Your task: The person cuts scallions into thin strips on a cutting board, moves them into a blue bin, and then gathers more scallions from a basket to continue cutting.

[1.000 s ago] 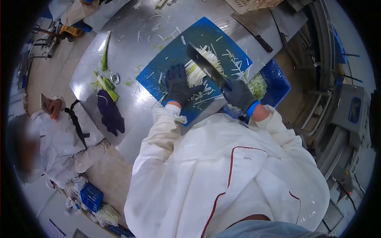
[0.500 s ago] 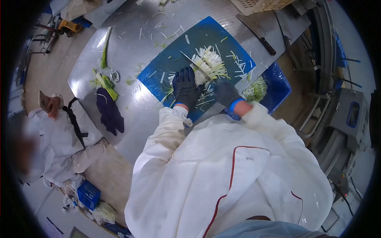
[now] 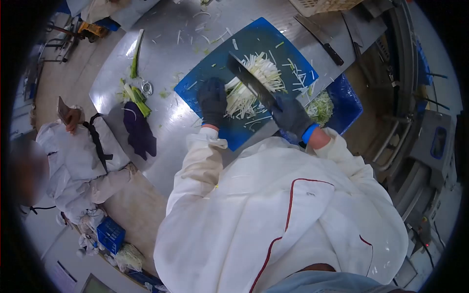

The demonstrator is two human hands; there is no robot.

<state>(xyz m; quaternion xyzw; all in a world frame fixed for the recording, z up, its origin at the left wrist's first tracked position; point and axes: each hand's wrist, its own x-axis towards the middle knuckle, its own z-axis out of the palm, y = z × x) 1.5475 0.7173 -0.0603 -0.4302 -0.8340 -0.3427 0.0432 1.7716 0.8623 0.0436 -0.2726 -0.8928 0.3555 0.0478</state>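
A pile of white and pale green leek strips (image 3: pixel 261 73) lies on the blue cutting board (image 3: pixel 264 31). My right hand (image 3: pixel 292 116), in a dark glove, is closed round the handle of a broad-bladed knife (image 3: pixel 248 78). The blade slants up and left across the pile, its flat side showing. At the pile's left edge is my left hand (image 3: pixel 212 101), also gloved, with fingers stretched out over the board and no tool in it. Loose strips lie below and right of the pile.
A blue-lined bin (image 3: pixel 348 105) holds shredded greens (image 3: pixel 320 108) at the right. Another knife (image 3: pixel 322 41) lies on the metal table (image 3: pixel 166 63). Left are leek stalks (image 3: pixel 137 100), a purple cloth (image 3: pixel 139 132) and a metal ring (image 3: pixel 146 88). A person in white (image 3: pixel 73 166) is at the left.
The knife has turned from edge-on to showing its broad side, over the pile. My left hand has shifted left, away from the blade; my right hand has moved slightly right.
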